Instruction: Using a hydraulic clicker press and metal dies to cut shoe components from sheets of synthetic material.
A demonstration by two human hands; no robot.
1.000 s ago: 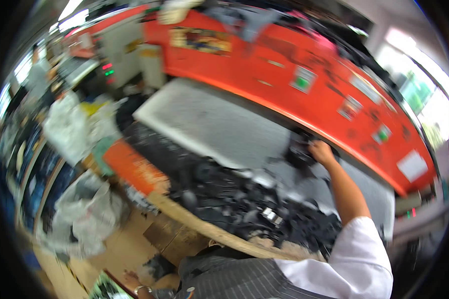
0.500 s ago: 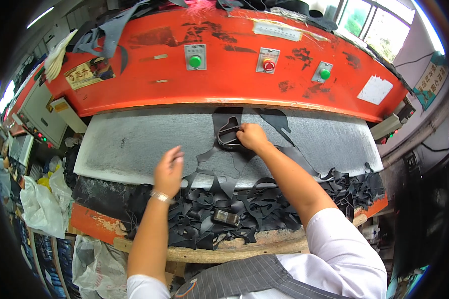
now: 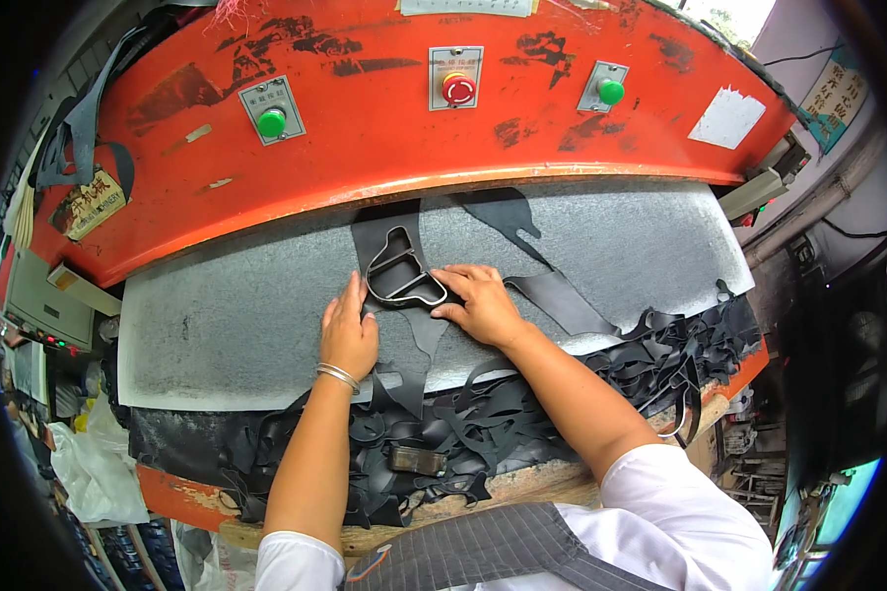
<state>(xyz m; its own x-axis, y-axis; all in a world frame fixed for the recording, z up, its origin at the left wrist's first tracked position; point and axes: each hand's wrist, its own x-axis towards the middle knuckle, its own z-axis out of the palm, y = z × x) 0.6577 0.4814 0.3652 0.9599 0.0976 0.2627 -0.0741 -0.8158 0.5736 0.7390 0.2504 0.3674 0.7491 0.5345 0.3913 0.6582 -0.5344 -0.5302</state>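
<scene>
A curved metal cutting die (image 3: 409,287) with crossbars inside lies on a piece of black leather (image 3: 384,219) on the grey cutting board (image 3: 237,286). At the die's right end, my right hand (image 3: 481,305) grips it, fingers behind and thumb in front. My left hand (image 3: 349,333), with a bangle at its wrist, rests at the die's left side. Its fingers are stretched out and the fingertips reach the die's edge. Cut leather strips (image 3: 412,360) lie just in front of the die, and another leather piece (image 3: 562,298) is right of my right hand.
Behind the board rises a red press beam (image 3: 365,128) with green buttons (image 3: 272,122) and a red stop button (image 3: 458,90). Black leather scraps (image 3: 483,414) heap along the front edge, with a small dark block (image 3: 418,460) among them. A white bag (image 3: 94,473) hangs at the left.
The die has turned and now sits further left and nearer in view. My left hand has come up to its left side. The right hand stays at the die, and the view has shifted.
</scene>
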